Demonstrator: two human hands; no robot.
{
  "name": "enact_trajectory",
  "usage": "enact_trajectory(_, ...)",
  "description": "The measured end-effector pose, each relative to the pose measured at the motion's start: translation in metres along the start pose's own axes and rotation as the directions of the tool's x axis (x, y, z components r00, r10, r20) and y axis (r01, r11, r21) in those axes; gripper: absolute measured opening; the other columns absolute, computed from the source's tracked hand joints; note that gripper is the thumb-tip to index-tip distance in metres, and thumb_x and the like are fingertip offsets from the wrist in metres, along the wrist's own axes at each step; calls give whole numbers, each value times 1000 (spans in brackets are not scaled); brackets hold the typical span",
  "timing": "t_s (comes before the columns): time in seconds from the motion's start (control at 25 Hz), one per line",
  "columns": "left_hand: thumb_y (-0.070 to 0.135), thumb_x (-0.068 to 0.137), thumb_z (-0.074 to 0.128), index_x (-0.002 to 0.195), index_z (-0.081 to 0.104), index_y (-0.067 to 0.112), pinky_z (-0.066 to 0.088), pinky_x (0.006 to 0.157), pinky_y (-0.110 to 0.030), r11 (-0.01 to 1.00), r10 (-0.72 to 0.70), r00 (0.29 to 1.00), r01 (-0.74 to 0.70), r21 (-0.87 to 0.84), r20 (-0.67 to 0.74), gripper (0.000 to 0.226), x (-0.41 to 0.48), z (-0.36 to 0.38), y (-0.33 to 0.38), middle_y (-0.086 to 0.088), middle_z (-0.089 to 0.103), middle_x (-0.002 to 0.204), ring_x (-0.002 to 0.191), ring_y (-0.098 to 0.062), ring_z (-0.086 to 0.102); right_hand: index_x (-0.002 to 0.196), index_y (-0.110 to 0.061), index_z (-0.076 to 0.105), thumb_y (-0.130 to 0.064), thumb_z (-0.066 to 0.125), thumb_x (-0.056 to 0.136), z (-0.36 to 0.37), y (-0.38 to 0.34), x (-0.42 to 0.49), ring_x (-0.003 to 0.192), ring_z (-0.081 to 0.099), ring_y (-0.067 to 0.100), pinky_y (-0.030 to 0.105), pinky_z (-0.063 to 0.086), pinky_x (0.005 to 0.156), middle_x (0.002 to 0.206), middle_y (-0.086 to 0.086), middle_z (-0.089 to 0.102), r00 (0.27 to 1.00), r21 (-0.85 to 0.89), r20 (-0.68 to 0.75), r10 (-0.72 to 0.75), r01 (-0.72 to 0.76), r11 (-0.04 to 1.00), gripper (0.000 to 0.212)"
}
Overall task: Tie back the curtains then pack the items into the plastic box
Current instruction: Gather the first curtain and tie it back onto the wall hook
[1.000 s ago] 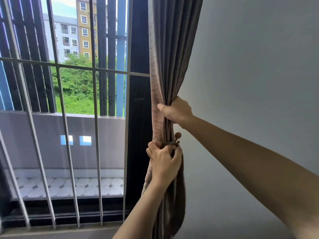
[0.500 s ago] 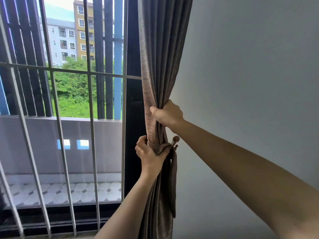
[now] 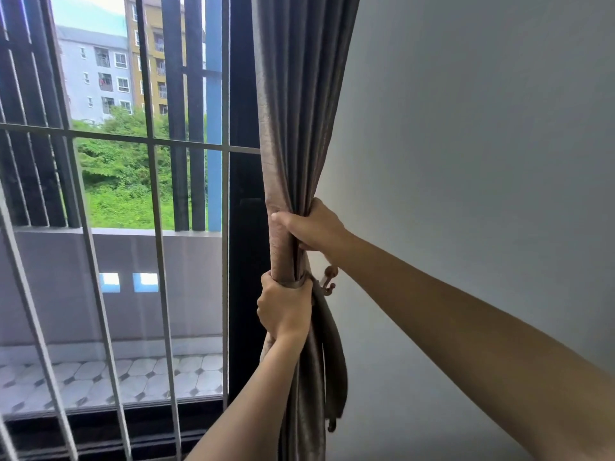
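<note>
A grey-brown curtain point(image 3: 299, 111) hangs gathered into a bunch at the window's right edge, beside the wall. My right hand point(image 3: 316, 226) grips the bunch from the right, thumb across its front. Just below, my left hand point(image 3: 284, 307) is wrapped around the bunch at the fabric tieback band point(image 3: 301, 281). The band leads to a small copper wall hook point(image 3: 327, 280) right of the curtain. A loop of the tieback point(image 3: 334, 371) hangs down the curtain's right side. The plastic box is not in view.
White window bars point(image 3: 156, 227) and a dark window frame point(image 3: 244, 261) stand directly left of the curtain. A plain grey wall point(image 3: 466, 144) fills the right side. Outside are a tiled balcony floor point(image 3: 133, 377), greenery and apartment buildings.
My left hand shifted from fingering the tieback at the front of the bunch to a full grip around curtain and band. The tieback loop now hangs down on the right.
</note>
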State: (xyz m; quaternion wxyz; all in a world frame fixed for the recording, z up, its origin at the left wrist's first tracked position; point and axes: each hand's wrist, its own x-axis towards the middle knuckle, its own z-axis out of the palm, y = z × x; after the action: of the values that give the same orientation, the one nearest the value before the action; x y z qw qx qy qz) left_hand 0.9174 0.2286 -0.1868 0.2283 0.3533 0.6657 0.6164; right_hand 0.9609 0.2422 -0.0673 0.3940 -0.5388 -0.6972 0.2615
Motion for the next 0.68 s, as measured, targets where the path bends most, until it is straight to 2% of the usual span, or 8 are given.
enact_trajectory(0.08,37,72,75,106,56,12,47,70,-30,1000,20,1000,-20,18,8,46,1,-2,-1,-6,69,90,83,-26,66,138,-18,34,-28,76,74,-18,20,-3,104,61,19,31,57,83,125,2,54,969,151,234,-76,41,988,78)
enact_trajectory(0.16,37,70,75,103,57,14,49,72,-31,999,35,999,-36,28,39,44,1,-4,-3,-5,68,87,82,-27,66,141,-20,32,0,70,75,-34,53,-9,106,62,19,31,56,78,132,3,48,944,240,313,-100,24,970,79)
enact_trajectory(0.28,40,67,76,99,57,16,53,77,-34,996,72,994,-76,43,85,44,-6,-5,-6,-3,68,88,83,-27,65,123,-18,47,-1,74,73,-38,100,-19,100,62,23,40,54,88,121,8,55,957,-64,289,36,-18,998,59)
enact_trajectory(0.4,41,67,75,102,57,17,51,75,-32,993,108,988,-112,35,106,46,-13,-5,-8,-1,68,91,84,-23,64,109,-12,56,-18,75,79,-36,126,-26,77,59,-7,6,45,71,92,-9,62,925,-372,378,26,126,920,36)
enact_trajectory(0.44,40,67,75,102,57,17,51,75,-32,992,116,988,-120,31,106,46,-14,-5,-9,-1,68,92,85,-22,64,104,-11,58,-18,71,83,-40,127,-25,68,56,-12,3,40,66,89,-10,62,932,-421,362,-5,168,891,26)
enact_trajectory(0.52,41,66,75,104,57,17,51,75,-31,991,130,985,-133,17,115,48,-15,-4,-9,-1,68,92,85,-22,64,101,-15,63,-17,63,88,-49,124,-22,71,55,-7,6,38,67,97,-3,66,946,-520,320,-51,220,825,13)
enact_trajectory(0.6,44,65,75,104,56,18,51,73,-30,989,149,977,-151,-1,150,50,-18,-4,-8,0,67,91,85,-21,64,107,-18,64,-18,55,89,-52,120,-18,90,61,18,27,46,78,107,4,66,965,-686,227,-132,255,682,20)
enact_trajectory(0.68,45,66,75,103,55,20,50,69,-27,985,172,968,-171,-18,183,49,-22,-3,-9,3,65,88,83,-19,63,110,-17,62,-18,53,88,-44,116,-14,94,60,32,36,47,75,107,9,59,963,-764,109,-247,240,599,24)
